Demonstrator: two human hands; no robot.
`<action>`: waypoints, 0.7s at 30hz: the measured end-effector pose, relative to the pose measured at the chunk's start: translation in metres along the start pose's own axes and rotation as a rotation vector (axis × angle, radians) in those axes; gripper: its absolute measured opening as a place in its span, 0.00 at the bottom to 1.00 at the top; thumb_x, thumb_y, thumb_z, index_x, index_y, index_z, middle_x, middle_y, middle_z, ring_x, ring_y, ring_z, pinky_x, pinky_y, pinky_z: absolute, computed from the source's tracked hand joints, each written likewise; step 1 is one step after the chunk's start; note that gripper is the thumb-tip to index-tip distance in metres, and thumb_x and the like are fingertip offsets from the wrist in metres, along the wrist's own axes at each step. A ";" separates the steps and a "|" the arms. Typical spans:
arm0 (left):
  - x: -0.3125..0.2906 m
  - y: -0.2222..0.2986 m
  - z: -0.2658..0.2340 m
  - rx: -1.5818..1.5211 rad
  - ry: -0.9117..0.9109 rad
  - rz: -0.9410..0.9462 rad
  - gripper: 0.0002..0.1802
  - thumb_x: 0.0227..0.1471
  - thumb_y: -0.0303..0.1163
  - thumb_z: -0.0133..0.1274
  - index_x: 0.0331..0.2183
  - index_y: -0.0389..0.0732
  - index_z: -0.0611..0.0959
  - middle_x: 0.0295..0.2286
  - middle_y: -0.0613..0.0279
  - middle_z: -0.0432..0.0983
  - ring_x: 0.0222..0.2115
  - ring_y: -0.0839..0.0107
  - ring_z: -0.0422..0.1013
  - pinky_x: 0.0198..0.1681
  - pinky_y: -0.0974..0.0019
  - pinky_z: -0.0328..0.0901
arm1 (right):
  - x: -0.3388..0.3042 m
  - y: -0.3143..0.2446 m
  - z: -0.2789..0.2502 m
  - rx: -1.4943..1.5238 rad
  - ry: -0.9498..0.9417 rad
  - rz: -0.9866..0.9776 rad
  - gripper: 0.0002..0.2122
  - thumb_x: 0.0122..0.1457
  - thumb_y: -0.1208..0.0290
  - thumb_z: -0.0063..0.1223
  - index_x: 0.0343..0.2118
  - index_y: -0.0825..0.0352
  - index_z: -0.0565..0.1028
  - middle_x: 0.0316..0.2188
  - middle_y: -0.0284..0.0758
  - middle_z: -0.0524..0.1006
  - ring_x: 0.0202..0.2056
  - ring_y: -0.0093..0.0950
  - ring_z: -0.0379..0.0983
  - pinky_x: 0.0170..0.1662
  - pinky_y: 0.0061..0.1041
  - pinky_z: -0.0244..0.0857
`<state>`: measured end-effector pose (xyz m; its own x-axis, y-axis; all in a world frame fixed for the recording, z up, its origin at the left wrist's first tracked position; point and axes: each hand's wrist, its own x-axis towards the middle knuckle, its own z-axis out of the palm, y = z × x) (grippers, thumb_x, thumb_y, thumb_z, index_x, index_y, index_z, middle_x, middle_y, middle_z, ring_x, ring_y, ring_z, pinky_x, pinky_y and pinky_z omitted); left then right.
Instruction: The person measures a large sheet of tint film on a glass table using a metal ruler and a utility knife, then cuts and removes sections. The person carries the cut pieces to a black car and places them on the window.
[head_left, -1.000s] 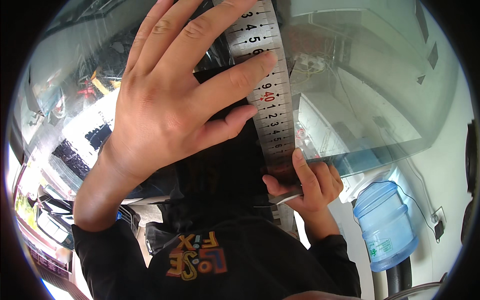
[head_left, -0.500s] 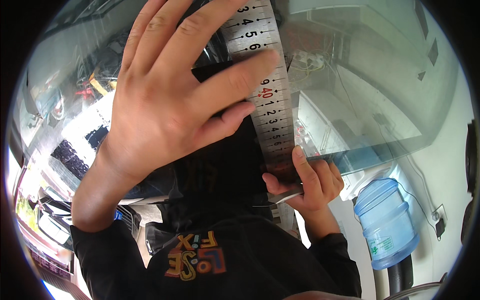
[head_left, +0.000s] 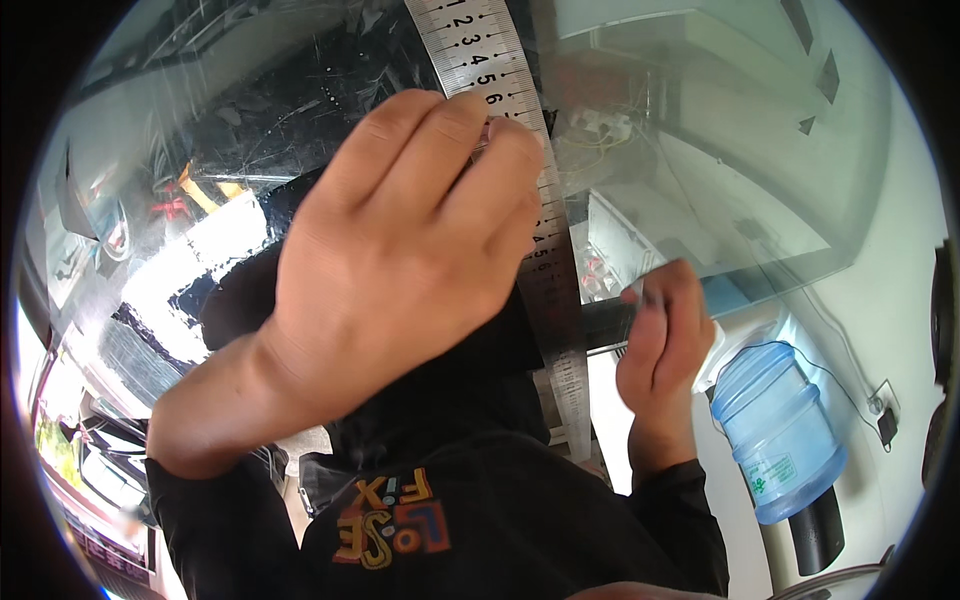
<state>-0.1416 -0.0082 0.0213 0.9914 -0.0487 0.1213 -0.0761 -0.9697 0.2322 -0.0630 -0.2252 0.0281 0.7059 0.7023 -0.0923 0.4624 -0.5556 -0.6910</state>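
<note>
A long steel ruler (head_left: 470, 42) with black and red markings lies across the glass sheet (head_left: 800, 225), its near end jutting past the glass's near edge. My left hand (head_left: 400, 230) is closed on the middle of the ruler, fingers curled over its left side; the fingertips are partly hidden. To the right of the ruler, above the glass edge, my right hand (head_left: 668, 345) is closed with the fingers pinched together. A small silvery thing shows between its fingertips, too blurred to name. Left of the ruler, the glass looks dark, glossy and scratched (head_left: 300, 95).
A large blue water bottle (head_left: 775, 430) stands at the right by a white wall, where a black plug (head_left: 886, 428) sits in a socket. Small dark pointed pieces (head_left: 827, 78) lie on the far right glass. Bright reflections cover the left side of the glass.
My left hand has gone from spread flat on the ruler to curled around it, moving nearer. My right hand has left the ruler's near part and moved right. The ruler has shifted slightly.
</note>
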 end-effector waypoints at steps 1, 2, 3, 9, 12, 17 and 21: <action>0.002 0.003 -0.001 0.020 -0.018 0.001 0.30 0.26 0.35 0.63 0.39 0.37 0.81 0.40 0.60 0.73 0.44 0.61 0.69 0.48 0.57 0.66 | 0.008 -0.006 -0.004 -0.128 -0.002 0.033 0.04 0.56 0.72 0.49 0.29 0.67 0.70 0.19 0.36 0.69 0.18 0.35 0.66 0.21 0.28 0.58; 0.003 0.006 -0.002 0.041 -0.035 -0.002 0.31 0.27 0.35 0.63 0.40 0.36 0.81 0.40 0.60 0.73 0.44 0.61 0.69 0.47 0.58 0.66 | 0.016 -0.012 -0.006 -0.214 -0.009 0.074 0.03 0.57 0.73 0.49 0.29 0.65 0.70 0.18 0.37 0.69 0.18 0.37 0.67 0.21 0.30 0.58; 0.003 0.008 -0.003 0.062 -0.052 -0.006 0.31 0.27 0.35 0.63 0.40 0.34 0.80 0.39 0.59 0.73 0.44 0.61 0.69 0.47 0.58 0.66 | 0.023 -0.016 -0.005 -0.281 -0.003 0.057 0.04 0.58 0.72 0.49 0.28 0.65 0.70 0.17 0.36 0.70 0.18 0.37 0.68 0.20 0.30 0.59; 0.002 0.011 -0.003 0.086 -0.064 0.004 0.32 0.30 0.37 0.63 0.42 0.35 0.79 0.40 0.59 0.72 0.44 0.61 0.69 0.48 0.58 0.66 | 0.050 -0.027 0.007 -0.576 -0.013 -0.051 0.08 0.58 0.67 0.51 0.25 0.62 0.66 0.11 0.32 0.70 0.13 0.33 0.69 0.16 0.30 0.59; 0.003 0.011 -0.003 0.110 -0.068 0.015 0.31 0.31 0.37 0.62 0.42 0.35 0.79 0.39 0.59 0.71 0.45 0.61 0.69 0.48 0.58 0.65 | 0.055 -0.027 0.013 -0.602 -0.043 -0.101 0.10 0.57 0.67 0.51 0.23 0.61 0.64 0.10 0.31 0.70 0.10 0.33 0.67 0.14 0.28 0.58; 0.003 0.011 -0.002 0.140 -0.059 0.027 0.31 0.31 0.38 0.62 0.42 0.35 0.79 0.38 0.60 0.71 0.45 0.62 0.69 0.48 0.59 0.65 | 0.053 -0.026 0.020 -0.680 -0.037 -0.148 0.11 0.55 0.68 0.53 0.20 0.61 0.64 0.09 0.31 0.70 0.09 0.32 0.67 0.12 0.28 0.58; 0.002 0.012 -0.001 0.139 -0.055 0.024 0.31 0.31 0.38 0.63 0.42 0.36 0.79 0.38 0.60 0.71 0.44 0.62 0.69 0.48 0.59 0.65 | 0.053 -0.027 0.022 -0.703 -0.065 -0.175 0.11 0.53 0.68 0.53 0.18 0.62 0.64 0.08 0.32 0.69 0.09 0.31 0.67 0.12 0.28 0.58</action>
<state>-0.1401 -0.0194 0.0249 0.9941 -0.0817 0.0716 -0.0883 -0.9917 0.0939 -0.0498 -0.1633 0.0265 0.5670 0.8198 -0.0801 0.8164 -0.5722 -0.0775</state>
